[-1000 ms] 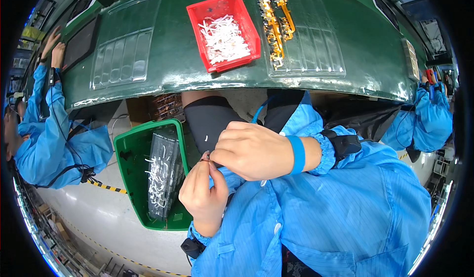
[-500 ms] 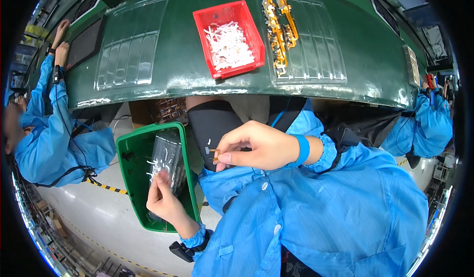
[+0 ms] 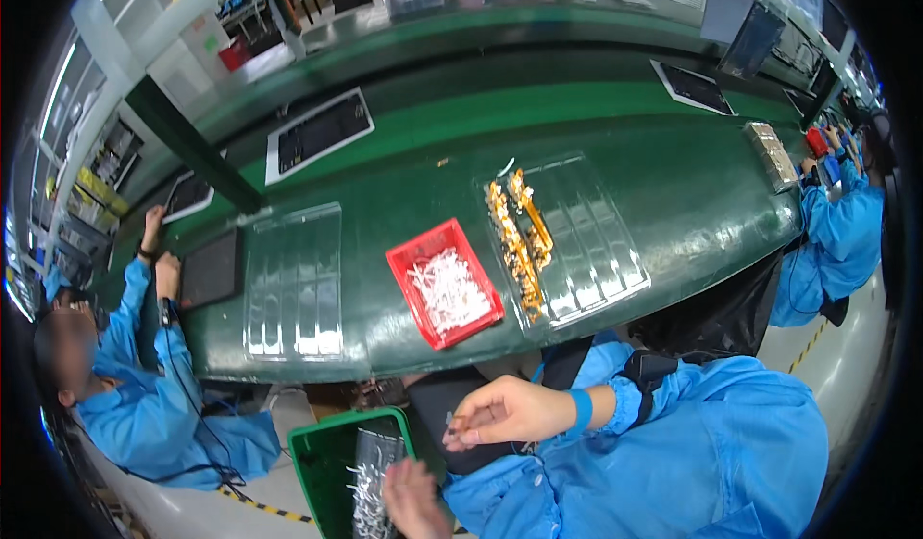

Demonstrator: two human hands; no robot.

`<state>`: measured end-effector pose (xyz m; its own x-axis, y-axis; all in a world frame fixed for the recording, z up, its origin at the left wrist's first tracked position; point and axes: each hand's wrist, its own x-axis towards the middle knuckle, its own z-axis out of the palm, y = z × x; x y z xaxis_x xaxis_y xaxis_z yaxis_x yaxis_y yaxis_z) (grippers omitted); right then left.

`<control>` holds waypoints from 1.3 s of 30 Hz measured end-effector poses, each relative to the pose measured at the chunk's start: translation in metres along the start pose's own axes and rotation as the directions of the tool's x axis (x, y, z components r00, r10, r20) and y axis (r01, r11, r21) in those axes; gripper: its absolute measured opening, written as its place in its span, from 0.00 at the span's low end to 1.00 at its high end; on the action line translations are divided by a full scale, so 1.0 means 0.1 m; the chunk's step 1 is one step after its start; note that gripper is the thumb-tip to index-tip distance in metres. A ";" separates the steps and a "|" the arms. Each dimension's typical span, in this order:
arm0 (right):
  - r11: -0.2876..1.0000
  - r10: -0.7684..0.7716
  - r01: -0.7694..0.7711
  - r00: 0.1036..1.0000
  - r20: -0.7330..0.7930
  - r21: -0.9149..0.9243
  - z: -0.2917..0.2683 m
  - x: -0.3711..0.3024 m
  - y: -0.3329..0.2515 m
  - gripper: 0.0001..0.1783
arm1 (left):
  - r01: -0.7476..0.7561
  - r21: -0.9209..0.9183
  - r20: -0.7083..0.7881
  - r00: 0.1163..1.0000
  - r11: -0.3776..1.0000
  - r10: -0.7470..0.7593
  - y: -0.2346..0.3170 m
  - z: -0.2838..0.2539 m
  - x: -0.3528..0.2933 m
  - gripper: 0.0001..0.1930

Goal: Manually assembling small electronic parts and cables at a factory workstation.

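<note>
My right hand is held over my lap with thumb and fingers pinched together. Between the fingertips is a small flex circuit piece, mostly hidden by the fingers. Lower and to the left, my left hand is smeared by motion beside the green bin, and its fingers are not clear. Inside the bin stand clear plastic trays with white strips on them. On the bench, a red box holds a heap of white paper-like strips. Orange flex circuits lie in rows on a clear tray.
Another clear tray lies on the green bench at left, beside a dark flat panel. A dark post rises behind it. Co-workers in blue sleeves sit at left and far right.
The view has tilted up, bringing more of the bench into sight. My left hand has moved from over the bin to its right side; my right hand keeps its pinch.
</note>
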<state>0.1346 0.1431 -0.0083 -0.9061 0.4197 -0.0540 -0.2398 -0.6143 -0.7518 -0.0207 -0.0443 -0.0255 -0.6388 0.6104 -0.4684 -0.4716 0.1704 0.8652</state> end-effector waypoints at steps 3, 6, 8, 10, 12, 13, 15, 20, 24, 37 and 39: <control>0.997 -0.063 0.064 0.998 0.018 -0.038 -0.04 -0.04 -0.12 0.09 | 0.040 -0.198 0.502 0.862 0.979 0.066 0.07 0.44 -0.08 0.26; 0.993 -0.106 0.113 0.980 -0.166 0.038 -0.11 -0.16 -0.34 0.07 | 0.095 0.039 0.407 0.908 0.995 -0.103 0.32 0.72 -0.05 0.21; 0.993 -0.099 0.113 0.955 -0.279 0.034 -0.20 -0.24 -0.50 0.07 | 0.017 -0.001 0.566 0.824 1.000 -0.013 0.36 0.81 0.15 0.14; 0.982 -0.158 0.184 0.924 -0.350 0.044 -0.31 -0.31 -0.56 0.08 | -0.009 -0.059 0.560 0.828 0.998 0.041 0.41 0.99 0.35 0.10; 0.976 -0.195 0.217 0.898 -0.394 0.013 -0.42 -0.34 -0.62 0.11 | -0.110 -0.057 0.516 0.848 0.992 0.123 0.64 1.24 0.50 0.06; 0.975 -0.208 0.220 0.890 -0.406 -0.017 -0.48 -0.37 -0.66 0.12 | -0.207 0.047 0.547 0.824 0.977 0.148 0.85 1.39 0.56 0.06; 0.971 -0.225 0.237 0.877 -0.426 -0.025 -0.54 -0.44 -0.82 0.13 | -0.348 0.246 0.618 0.776 0.905 0.130 1.28 1.73 0.77 0.08; 0.739 -0.494 0.078 0.739 -0.459 -0.670 -0.91 -0.55 -0.85 0.11 | -0.702 0.401 0.777 0.601 0.589 0.188 2.38 2.82 1.95 0.13; 0.263 -0.743 -0.098 0.614 -0.266 -0.960 -1.14 -0.56 -0.76 0.09 | -0.643 0.407 0.715 0.666 0.649 0.211 2.92 3.18 3.30 0.13; 0.063 -0.682 -0.212 0.704 -0.197 -0.975 -1.34 -0.42 -0.80 0.11 | -0.531 0.572 0.420 0.844 0.625 0.333 2.85 2.93 6.30 0.10; 0.083 -0.668 -0.221 0.711 -0.219 -0.972 -1.33 -0.41 -0.78 0.11 | -0.516 0.590 0.379 0.856 0.621 0.351 2.78 2.72 6.66 0.11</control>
<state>0.2365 0.2628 -0.0345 -0.4079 0.8551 0.3199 0.5193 0.5055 -0.6891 -0.4122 0.6200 -0.0486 -0.4818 0.8758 -0.0299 0.3951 0.2475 0.8847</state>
